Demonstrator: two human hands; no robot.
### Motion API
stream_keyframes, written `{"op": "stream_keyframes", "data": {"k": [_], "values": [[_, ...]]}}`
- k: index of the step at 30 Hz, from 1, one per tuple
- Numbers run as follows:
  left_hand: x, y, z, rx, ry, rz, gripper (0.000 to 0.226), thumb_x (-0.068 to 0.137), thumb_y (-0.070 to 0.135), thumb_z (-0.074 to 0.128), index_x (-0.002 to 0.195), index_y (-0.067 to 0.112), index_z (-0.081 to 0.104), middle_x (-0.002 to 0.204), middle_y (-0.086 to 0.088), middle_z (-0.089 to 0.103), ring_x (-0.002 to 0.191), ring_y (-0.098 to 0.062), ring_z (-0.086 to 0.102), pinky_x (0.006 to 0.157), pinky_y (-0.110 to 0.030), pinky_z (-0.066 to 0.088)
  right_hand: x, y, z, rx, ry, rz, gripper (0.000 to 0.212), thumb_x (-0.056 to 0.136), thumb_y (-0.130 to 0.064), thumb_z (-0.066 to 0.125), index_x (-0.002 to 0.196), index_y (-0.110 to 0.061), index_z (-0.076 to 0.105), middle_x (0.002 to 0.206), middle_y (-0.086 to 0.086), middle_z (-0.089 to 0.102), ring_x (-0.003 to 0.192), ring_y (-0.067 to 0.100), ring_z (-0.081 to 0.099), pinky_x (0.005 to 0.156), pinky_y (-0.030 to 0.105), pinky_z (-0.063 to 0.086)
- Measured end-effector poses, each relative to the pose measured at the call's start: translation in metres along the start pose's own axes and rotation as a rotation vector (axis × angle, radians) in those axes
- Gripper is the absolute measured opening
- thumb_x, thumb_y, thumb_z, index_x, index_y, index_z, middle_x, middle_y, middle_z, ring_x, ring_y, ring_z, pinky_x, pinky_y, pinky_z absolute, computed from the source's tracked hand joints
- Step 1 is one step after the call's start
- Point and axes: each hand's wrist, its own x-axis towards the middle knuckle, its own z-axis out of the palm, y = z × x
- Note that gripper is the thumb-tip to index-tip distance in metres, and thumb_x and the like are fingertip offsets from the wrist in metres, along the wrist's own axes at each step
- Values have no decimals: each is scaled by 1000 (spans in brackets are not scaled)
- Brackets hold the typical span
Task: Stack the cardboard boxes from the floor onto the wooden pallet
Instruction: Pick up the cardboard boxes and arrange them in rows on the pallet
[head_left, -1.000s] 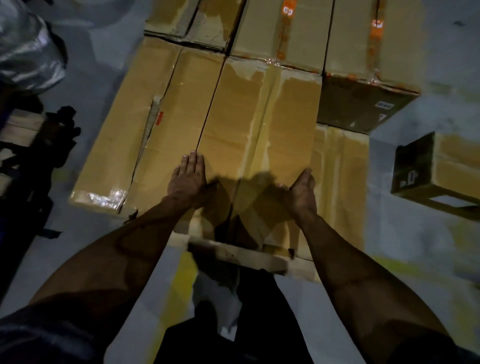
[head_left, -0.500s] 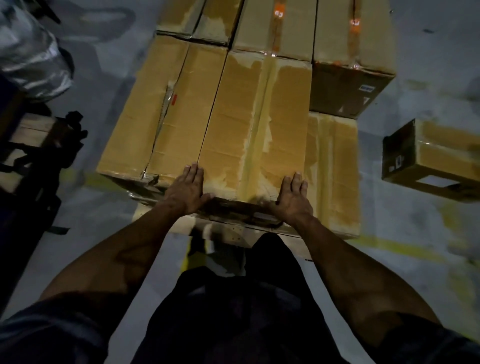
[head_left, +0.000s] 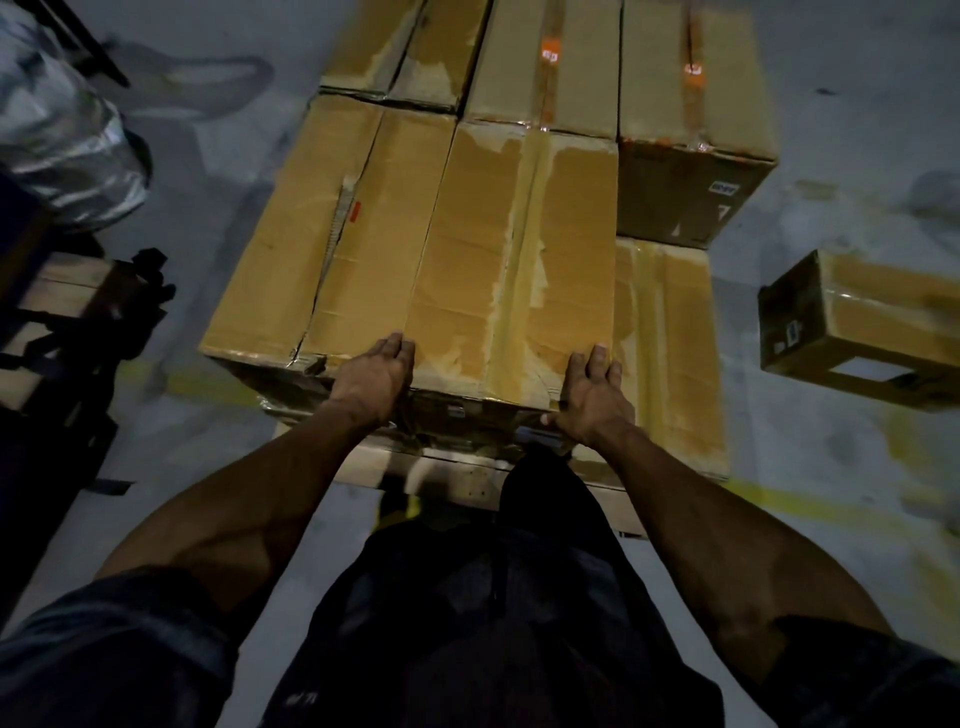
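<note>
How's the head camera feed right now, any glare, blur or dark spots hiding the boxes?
Head view: dim overall; the tan cardboard box top under both hands is lit and readable; its near side face is in deep shadow; orange tape on the far boxes glows overexposed; the loose cardboard box on the grey floor is smeared; wide-angle bending at the edges.

Colours, pallet stack
Tan cardboard boxes (head_left: 467, 249), pale torn tape strips; orange tape (head_left: 548, 54) on far ones; grey floor (head_left: 831, 467) with yellow line (head_left: 810, 501); pale wooden pallet (head_left: 467, 470).

Bare forearms, short dark blue sleeves (head_left: 119, 644) — dark trousers (head_left: 493, 623) below, faintly creased.
</note>
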Motion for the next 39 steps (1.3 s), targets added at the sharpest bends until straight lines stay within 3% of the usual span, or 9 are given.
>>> {"op": "stream_keyframes", "data": {"k": [17, 32, 39], "values": [[-2, 0, -2, 47, 31, 7, 88, 95, 21, 65, 160, 12, 7, 168, -10, 6, 146, -27, 31, 108, -41, 42, 5, -1, 1, -1, 18, 8, 108, 88, -54, 68, 159, -12, -2, 164, 18, -20, 150, 46, -12, 119, 52, 23], [3, 5, 2, 33, 31, -32, 83, 96, 23, 62, 159, 9, 10, 167, -12, 11, 144, -28, 37, 106, -41, 44, 10, 0, -2, -31, -17, 0, 110, 89, -55, 66, 159, -11, -5, 164, 19, -21, 150, 47, -12, 115, 53, 32], [0, 10, -8, -126, -36, -73, 76, 99, 19, 53, 160, 9, 10, 168, -11, 8, 151, -28, 22, 115, -39, 34, 9, 4, -15, 24, -118, -20, 104, 92, -54, 62, 160, -12, -4, 164, 19, -20, 150, 47, -9, 115, 55, 29]]}}
